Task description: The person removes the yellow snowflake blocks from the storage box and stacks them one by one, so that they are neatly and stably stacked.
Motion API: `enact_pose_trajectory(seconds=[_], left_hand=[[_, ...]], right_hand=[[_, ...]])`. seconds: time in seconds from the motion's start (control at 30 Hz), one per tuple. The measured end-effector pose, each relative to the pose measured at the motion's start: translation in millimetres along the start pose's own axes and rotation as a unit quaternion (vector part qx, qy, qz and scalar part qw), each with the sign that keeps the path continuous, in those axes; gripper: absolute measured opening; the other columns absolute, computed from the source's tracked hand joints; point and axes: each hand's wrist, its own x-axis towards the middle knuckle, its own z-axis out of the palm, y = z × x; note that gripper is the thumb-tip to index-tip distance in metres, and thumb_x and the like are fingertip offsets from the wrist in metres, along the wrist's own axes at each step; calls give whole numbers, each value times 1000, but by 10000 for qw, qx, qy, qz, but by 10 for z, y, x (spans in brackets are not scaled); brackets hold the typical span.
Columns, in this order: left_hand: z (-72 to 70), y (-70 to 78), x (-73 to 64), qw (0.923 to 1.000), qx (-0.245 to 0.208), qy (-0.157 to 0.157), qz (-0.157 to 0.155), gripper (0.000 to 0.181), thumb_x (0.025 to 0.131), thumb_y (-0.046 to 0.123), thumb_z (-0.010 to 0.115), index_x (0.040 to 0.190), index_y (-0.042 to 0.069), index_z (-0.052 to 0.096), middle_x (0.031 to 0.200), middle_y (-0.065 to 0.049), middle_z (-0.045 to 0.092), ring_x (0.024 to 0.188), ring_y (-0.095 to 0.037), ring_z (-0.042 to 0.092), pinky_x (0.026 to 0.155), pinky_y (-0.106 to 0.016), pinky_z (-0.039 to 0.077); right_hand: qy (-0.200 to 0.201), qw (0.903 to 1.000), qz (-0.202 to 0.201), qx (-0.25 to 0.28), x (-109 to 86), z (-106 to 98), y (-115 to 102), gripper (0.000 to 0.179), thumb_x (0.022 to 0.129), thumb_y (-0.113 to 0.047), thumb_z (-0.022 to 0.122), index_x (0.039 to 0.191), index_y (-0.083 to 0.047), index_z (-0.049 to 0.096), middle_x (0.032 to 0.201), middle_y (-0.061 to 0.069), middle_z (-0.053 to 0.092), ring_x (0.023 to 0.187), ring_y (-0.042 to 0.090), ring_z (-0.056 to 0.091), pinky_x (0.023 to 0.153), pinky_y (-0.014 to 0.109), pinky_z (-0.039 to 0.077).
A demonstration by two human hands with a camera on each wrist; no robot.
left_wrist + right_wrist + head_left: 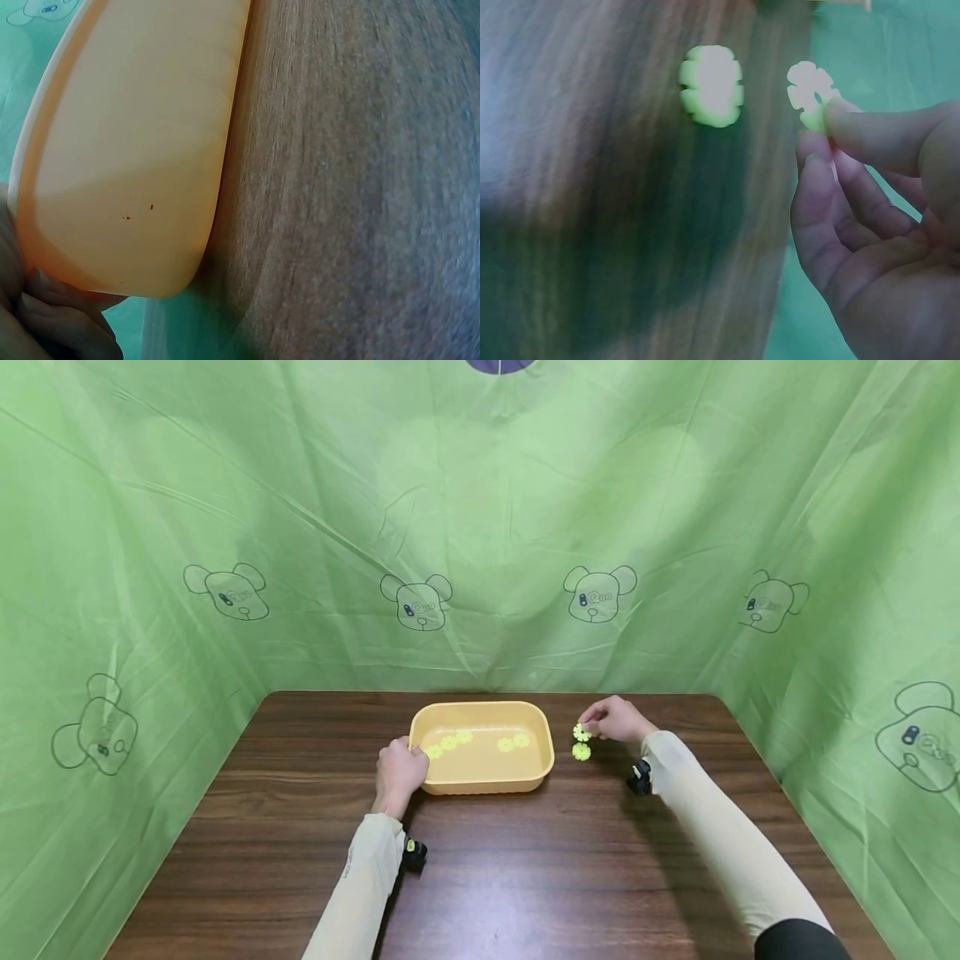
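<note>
Head view: left hand (402, 768) grips the yellow plastic basin (480, 788) by its 9 o'clock rim. Five flower-shaped discs (448, 743) inside: three toward 9, two toward 3. Right hand (618, 720), beyond basin's 3 o'clock, holds a yellow-green disc (582, 732); loose disc (581, 752) at its 6, on wooden table (525, 868).

Left wrist view: fingers curled at basin edge, 8 o'clock.

Right wrist view: thumb and fingertips pinch disc's edge; loose disc at its 9.

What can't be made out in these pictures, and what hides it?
Head view: the writing on the left sleeve, too small to read.
Left wrist view: the rest of the tray, cut off by the top edge.
Right wrist view: part of the pinched flower piece, behind the right hand.
</note>
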Motion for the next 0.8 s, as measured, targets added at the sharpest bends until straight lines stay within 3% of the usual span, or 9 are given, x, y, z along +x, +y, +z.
enact_pose_trajectory(seconds=[0.4, 0.8], left_hand=[[2, 10, -11, 10000, 38, 85, 31, 26, 94, 19, 49, 88, 4, 70, 82, -17, 68, 73, -33, 64, 66, -48, 53], [4, 14, -22, 10000, 49, 24, -57, 27, 96, 20, 49, 95, 4, 71, 84, -18, 69, 76, -33, 65, 66, -47, 53]], right_hand=[[-368, 9993, 63, 34, -23, 81, 119, 14, 90, -3, 68, 101, -2, 77, 89, 7, 75, 74, 12, 63, 67, 27, 54], [-516, 9985, 144, 135, -42, 126, 101, 15, 90, -1, 67, 101, 1, 75, 91, 10, 74, 74, 13, 59, 63, 26, 49]])
